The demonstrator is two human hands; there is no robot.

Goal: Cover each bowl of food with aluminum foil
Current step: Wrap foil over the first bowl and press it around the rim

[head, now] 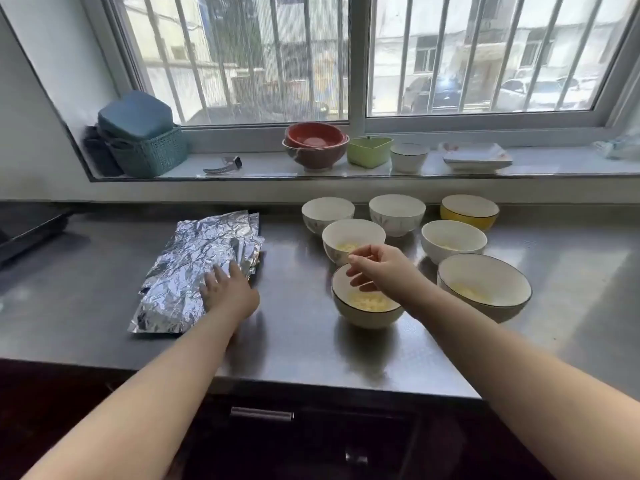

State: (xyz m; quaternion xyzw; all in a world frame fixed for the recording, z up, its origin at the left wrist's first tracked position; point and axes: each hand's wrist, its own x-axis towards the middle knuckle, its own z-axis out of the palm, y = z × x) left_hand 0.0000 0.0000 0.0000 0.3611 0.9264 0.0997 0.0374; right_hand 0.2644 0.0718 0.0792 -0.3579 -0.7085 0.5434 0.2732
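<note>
The left hand (227,289) lies flat, fingers straight, on the foil sheets (197,268) at middle left of the frame. The right hand (375,268) hovers with loosely bent fingers, holding nothing, over the nearest bowl (363,315) in the middle. All seven bowls are bare. No covering is done yet.

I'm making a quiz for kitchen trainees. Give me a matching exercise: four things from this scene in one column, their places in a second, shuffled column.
Things:
1. left hand
2. right hand
3. yellow bowl
4. red bowls

Places:
A. on the windowsill
B. on the foil sheets
C. above the nearest bowl
D. back right of the counter group

Pairs: 1-B, 2-C, 3-D, 4-A
</note>
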